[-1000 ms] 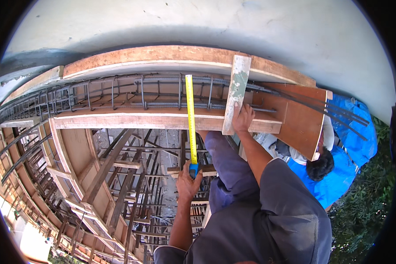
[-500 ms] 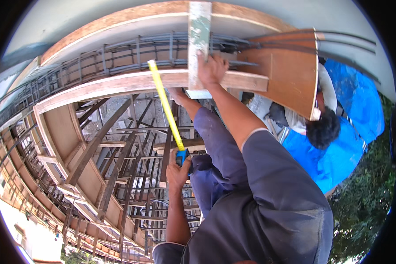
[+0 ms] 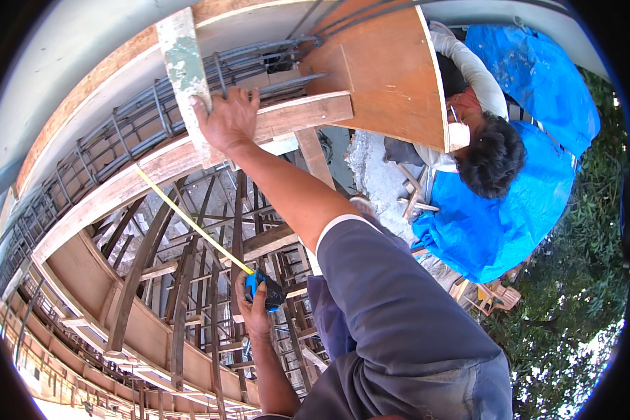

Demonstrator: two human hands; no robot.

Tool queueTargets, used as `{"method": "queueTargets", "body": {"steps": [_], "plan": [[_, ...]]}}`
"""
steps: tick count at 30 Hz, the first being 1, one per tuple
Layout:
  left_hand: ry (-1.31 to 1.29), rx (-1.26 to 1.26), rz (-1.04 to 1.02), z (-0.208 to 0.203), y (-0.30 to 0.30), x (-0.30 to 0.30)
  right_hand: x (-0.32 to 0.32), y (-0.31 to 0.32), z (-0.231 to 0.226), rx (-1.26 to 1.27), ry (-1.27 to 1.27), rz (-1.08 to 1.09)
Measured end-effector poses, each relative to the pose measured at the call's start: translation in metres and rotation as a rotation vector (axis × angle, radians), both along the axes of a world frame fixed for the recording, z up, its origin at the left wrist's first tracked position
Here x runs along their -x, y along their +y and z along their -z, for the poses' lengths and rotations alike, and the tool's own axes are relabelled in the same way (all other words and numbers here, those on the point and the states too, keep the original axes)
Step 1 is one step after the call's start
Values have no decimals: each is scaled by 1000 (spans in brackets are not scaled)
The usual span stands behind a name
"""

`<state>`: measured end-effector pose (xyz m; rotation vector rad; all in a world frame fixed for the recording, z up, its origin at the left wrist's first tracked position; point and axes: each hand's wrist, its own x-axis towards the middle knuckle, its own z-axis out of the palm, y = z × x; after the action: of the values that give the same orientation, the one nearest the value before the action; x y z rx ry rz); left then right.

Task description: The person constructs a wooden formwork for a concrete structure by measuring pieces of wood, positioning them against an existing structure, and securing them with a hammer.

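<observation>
My left hand (image 3: pixel 255 308) is closed around a blue and black tape measure (image 3: pixel 266 290), low over the framework. Its yellow blade (image 3: pixel 196 227) runs up and to the left, and the tip meets the near edge of a long wooden beam (image 3: pixel 297 117). My right hand (image 3: pixel 231 124) grips that beam, fingers curled over its far side. The right thumb presses on a paint-stained cross board (image 3: pixel 182 59), which lies across the beam. Behind the beam, a cage of steel bars (image 3: pixel 157 108) sits in the formwork trough.
A brown plywood panel (image 3: pixel 378 73) stands at the trough's right end. Beside it a person (image 3: pixel 493 150) bends down near blue tarpaulin (image 3: pixel 511 210). Below left are many timber props (image 3: pixel 178 308) and a lower formwork box (image 3: pixel 84 266). Trees (image 3: pixel 574 301) fill the right side.
The view has shifted to the right. The tape blade's tip, earlier raised just past the beam, now lies at its edge farther left of my right hand. My left hand has turned the tape case.
</observation>
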<state>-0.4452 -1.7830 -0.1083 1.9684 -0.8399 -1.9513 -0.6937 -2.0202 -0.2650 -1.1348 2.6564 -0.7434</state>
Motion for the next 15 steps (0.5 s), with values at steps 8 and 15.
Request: {"method": "queueTargets", "body": {"steps": [8, 15], "plan": [[427, -232, -318, 22, 17, 8, -5, -5, 1, -104, -30, -51], [188, -52, -108, 25, 30, 39, -11, 1, 10, -77, -40, -66]]}}
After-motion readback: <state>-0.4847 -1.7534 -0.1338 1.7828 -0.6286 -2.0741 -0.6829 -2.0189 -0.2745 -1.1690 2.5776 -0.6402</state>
